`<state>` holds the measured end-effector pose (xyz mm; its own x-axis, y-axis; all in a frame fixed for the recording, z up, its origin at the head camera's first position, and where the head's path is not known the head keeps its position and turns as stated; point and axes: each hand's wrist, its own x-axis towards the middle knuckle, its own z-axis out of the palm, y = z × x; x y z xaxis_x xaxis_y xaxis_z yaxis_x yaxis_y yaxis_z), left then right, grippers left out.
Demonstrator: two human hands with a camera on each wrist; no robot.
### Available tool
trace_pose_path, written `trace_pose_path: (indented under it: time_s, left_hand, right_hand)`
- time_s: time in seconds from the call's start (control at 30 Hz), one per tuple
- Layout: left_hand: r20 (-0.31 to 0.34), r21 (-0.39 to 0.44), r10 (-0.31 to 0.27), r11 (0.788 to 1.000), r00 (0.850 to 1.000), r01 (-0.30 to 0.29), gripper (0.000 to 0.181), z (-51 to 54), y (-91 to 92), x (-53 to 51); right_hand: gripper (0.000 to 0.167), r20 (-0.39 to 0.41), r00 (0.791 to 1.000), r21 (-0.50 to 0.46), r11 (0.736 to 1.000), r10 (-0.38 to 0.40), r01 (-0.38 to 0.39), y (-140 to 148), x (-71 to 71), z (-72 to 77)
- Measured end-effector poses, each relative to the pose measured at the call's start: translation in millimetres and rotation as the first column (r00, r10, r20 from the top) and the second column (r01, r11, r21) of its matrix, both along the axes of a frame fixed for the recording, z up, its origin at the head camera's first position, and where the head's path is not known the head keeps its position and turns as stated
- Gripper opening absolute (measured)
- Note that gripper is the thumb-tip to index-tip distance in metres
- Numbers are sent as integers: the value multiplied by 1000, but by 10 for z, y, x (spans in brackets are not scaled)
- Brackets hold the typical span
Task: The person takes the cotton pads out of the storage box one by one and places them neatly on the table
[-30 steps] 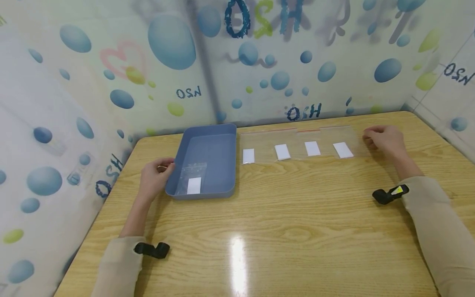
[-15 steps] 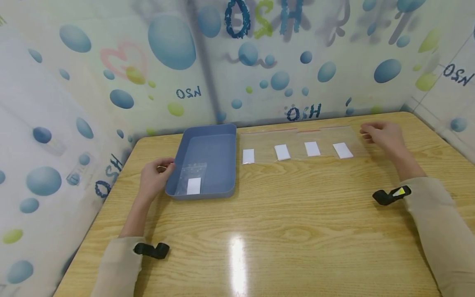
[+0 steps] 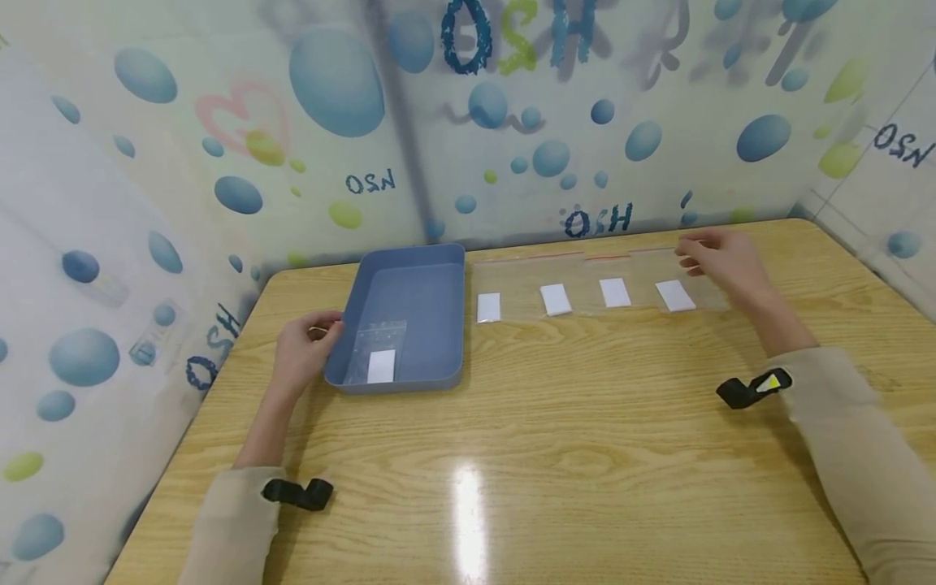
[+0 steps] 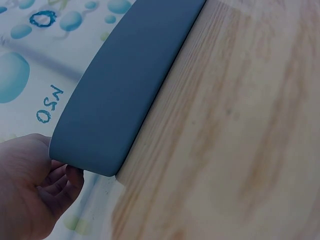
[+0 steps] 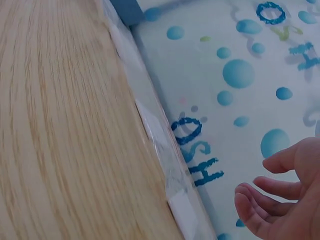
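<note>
My left hand [image 3: 303, 351] holds the left rim of a blue-grey plastic tray [image 3: 427, 321]. In the left wrist view, the curled fingers [image 4: 64, 185] lie against the end of the tray [image 4: 107, 90]; some fingertips are hidden. Inside the tray's near left corner lies a clear zip bag [image 3: 391, 335] with a white card in it. Several more clear zip bags [image 3: 512, 280], each with a white card, lie in a row right of the tray. Above the rightmost bag [image 3: 647, 264] hovers my right hand [image 3: 727, 264], its fingers loosely bent around nothing.
The wooden table [image 3: 570, 455] stands against a patterned wall sheet [image 3: 453, 146], with the bags and tray near its far edge. Light glares off the tabletop [image 3: 470, 520] in front. Each sleeve cuff carries a black wrist camera [image 3: 753, 388].
My right hand has lifted slightly and moved left, from beside the rightmost bag to above it. The left hand, tray and bags stay in place.
</note>
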<state>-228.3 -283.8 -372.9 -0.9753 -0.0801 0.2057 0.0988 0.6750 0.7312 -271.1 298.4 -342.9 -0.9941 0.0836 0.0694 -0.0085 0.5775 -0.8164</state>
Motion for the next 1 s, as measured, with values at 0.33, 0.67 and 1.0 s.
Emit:
trace_pose_path:
  time_s: [0.33,0.67,1.0]
  left_hand:
    - [2,-4,5,1000,1000,-5,28,-22,-6,-12]
    - [-13,-1,-10,1000,1000,10,28,4,2,-19]
    - [-17,10,-7,1000,1000,7,27,-2,-3,-14]
  right_hand:
    - [57,-3,1000,-14,1000,27,-27,-278,43,121]
    - [50,-41,996,-65,995,75,-77,-575,46,213]
    - [45,-48,988,-104,983,147,-151,-867,66,276]
